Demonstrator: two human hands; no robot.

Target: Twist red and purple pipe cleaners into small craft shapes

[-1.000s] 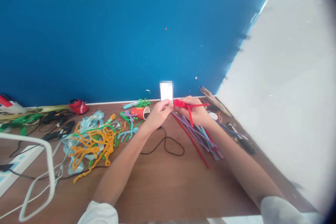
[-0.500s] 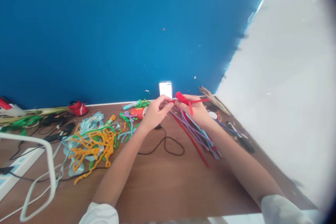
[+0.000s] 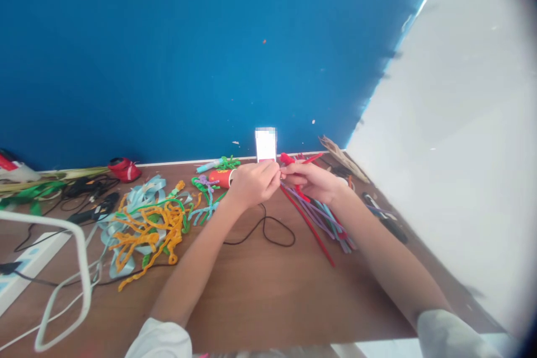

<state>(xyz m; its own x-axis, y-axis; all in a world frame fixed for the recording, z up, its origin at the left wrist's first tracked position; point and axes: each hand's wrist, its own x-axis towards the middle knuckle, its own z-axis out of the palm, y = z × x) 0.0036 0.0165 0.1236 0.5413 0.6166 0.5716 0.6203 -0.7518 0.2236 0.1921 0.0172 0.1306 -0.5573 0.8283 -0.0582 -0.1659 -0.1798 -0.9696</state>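
Blue wall [image 3: 210, 56], brown tabletop [image 3: 260, 296]. Fingers of the right hand [image 3: 315, 180] pinch a red fuzzy piece [image 3: 287, 159] near their tips; those of the left hand [image 3: 255, 184] meet them, grip hidden. Advisable: steady one side, turn the other gently. Loose stems [image 3: 314, 214] below the right fingers may snag; lit screen [image 3: 266, 146] just beyond, black cable [image 3: 285, 245] nearer.

Can read no word, brand, number or sign anywhere in view. Can see a small yellow marking [image 3: 216, 182] on the red cup [image 3: 222, 178], too blurred to make out. On the lit screen [image 3: 265, 146], can see only white glare under a pixelated band, nothing legible.
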